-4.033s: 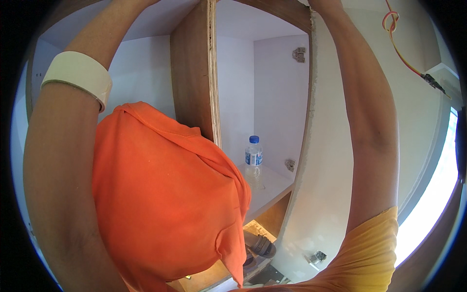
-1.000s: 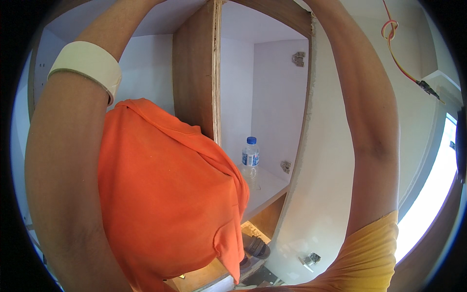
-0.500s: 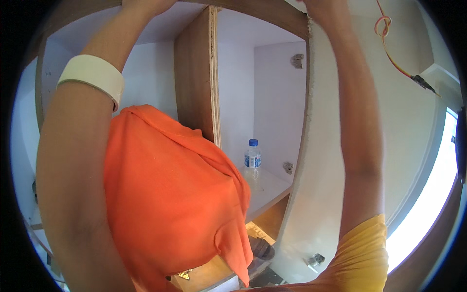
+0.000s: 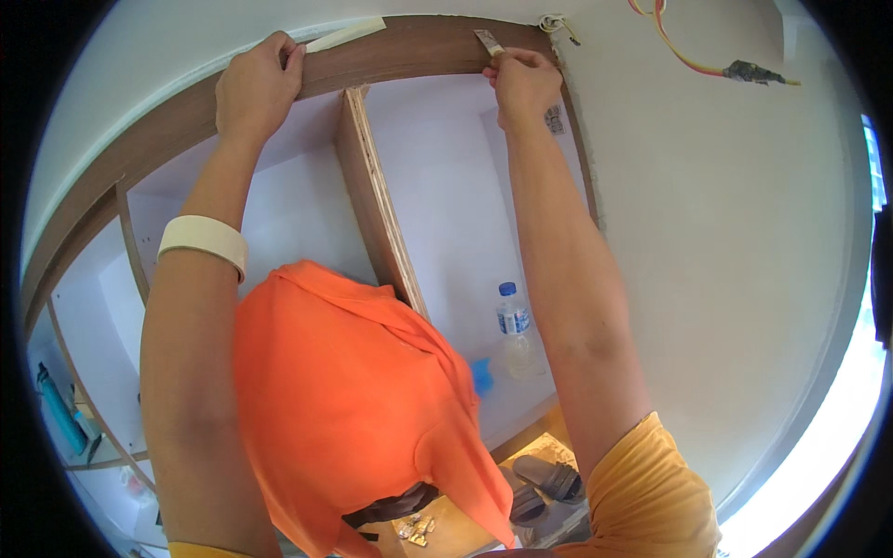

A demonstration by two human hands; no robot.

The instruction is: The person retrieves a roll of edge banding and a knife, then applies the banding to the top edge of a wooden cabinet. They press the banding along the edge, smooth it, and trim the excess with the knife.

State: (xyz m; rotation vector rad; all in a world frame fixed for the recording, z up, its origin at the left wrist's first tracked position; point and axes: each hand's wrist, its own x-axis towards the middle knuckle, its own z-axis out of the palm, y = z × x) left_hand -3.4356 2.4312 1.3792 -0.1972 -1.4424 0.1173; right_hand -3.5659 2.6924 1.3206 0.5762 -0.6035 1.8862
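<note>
At the top rail of the wooden cabinet frame (image 4: pixel 419 46), my left hand (image 4: pixel 259 88) pinches the end of a pale strip of masking tape (image 4: pixel 346 35) lying along the rail's upper edge. My right hand (image 4: pixel 526 86) is farther right on the same rail. Its fingers close round a small scraper (image 4: pixel 487 43) with a flat blade, which points up and left against the wood. A cream roll of tape (image 4: pixel 203 240) rings my left forearm like a bracelet.
An orange cloth (image 4: pixel 344 391) bulges up between my arms. Behind it, a plastic bottle (image 4: pixel 514 321) stands inside the cabinet, right of the divider (image 4: pixel 377 195). Loose wires (image 4: pixel 679 51) dangle at the upper right. Dark sandals (image 4: pixel 549 479) lie below.
The view has tilted up and shifted, bringing both hands and the top rail into sight. The tape strip and scraper now show; earlier the hands were cut off at the top edge.
</note>
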